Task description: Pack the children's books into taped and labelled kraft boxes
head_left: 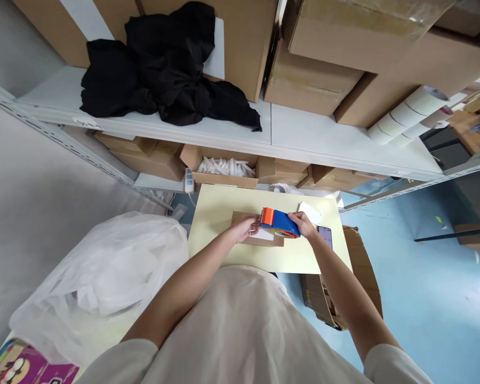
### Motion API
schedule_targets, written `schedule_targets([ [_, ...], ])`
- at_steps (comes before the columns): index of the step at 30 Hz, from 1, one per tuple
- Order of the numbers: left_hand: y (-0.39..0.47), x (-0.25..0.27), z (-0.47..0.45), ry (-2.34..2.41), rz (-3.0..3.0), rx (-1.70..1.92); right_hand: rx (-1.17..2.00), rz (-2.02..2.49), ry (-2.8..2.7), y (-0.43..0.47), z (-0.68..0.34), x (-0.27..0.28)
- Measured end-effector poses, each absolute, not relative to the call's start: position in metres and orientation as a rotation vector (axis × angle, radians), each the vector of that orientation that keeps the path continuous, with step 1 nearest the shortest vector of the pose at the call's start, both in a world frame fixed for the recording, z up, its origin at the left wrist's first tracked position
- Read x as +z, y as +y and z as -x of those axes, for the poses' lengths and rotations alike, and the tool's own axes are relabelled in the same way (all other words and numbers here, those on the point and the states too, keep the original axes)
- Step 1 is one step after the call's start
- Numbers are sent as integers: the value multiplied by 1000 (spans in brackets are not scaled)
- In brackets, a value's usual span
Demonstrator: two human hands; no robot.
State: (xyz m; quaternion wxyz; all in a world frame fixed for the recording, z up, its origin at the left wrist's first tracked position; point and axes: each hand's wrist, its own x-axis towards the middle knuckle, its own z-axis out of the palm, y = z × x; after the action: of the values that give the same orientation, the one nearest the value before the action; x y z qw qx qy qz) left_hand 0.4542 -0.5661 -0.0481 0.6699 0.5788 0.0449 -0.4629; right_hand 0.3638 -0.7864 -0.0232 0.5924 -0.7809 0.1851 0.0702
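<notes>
My right hand (pixel 302 224) grips the handle end of a blue and orange tape dispenser (pixel 285 223), held over a small brown cardboard box (pixel 269 242). At the dispenser's orange front end is my left hand (pixel 245 229), its fingers partly stretched out and apart. Whether those fingertips touch the tape's end is too small to tell. The box lies on a pale yellow table (pixel 214 205) with a white label (pixel 264 234) on its top, partly hidden by the dispenser and my left hand.
Right of my hands lie a phone (pixel 325 236) and a white paper (pixel 311 213). An open carton (pixel 362 266) stands on the floor at the right. A shelf (pixel 304 133) with boxes and black cloth (pixel 172 69) rises behind the table. White plastic wrap (pixel 116 266) bulges at the left.
</notes>
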Motion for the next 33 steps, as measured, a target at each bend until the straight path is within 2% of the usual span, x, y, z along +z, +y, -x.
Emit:
schedule_targets([
  [8, -551, -56, -455, -5, -1479, -807, 228, 1969, 358, -781, -362, -20],
  [13, -503, -67, -467, -61, -1634, -624, 196, 2096, 270, -772, -365, -20],
  [19, -454, -95, -476, 34, -1716, -588, 183, 2115, 163, -752, -376, -27],
  [33, -479, -156, -450, 1, -1969, -547, 183, 2170, 151, -737, -382, -23],
])
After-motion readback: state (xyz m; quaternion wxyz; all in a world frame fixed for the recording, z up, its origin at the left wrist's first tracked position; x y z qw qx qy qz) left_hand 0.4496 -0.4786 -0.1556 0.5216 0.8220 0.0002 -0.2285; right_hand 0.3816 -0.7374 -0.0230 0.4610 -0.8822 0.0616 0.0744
